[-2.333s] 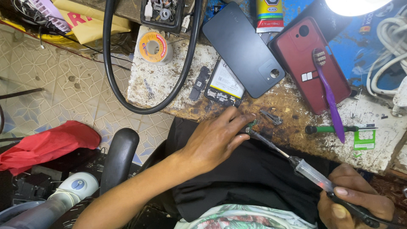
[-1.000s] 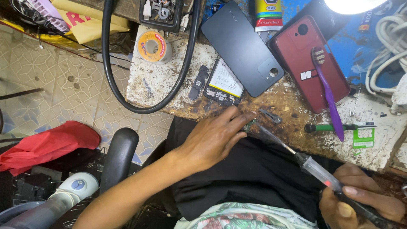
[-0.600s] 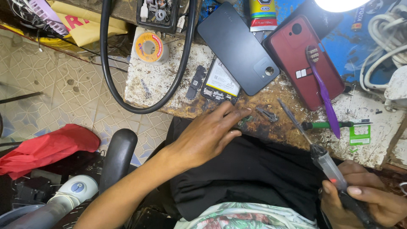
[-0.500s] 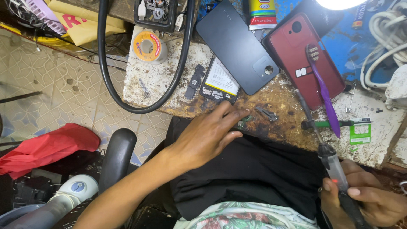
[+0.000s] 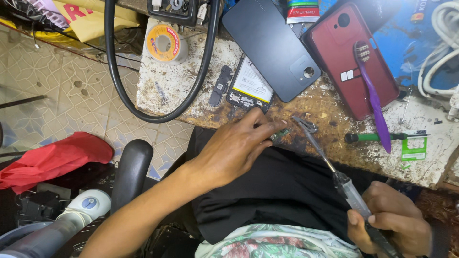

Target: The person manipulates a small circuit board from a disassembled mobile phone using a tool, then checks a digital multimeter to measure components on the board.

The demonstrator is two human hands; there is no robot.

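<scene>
I note the left hand (image 5: 234, 148) pinning a small green board (image 5: 279, 137) while my right hand (image 5: 394, 224), clamped on the soldering iron (image 5: 334, 174), should keep its tip steady just beyond those fingertips.

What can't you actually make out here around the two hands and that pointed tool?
- Small green part, head view: mostly covered by the left hand's fingertips; its kind is unclear.
- Soldering iron, head view: handle end hidden inside the right hand and cut by the bottom edge.
- Iron tip: too small to tell whether it touches the bench.
</scene>
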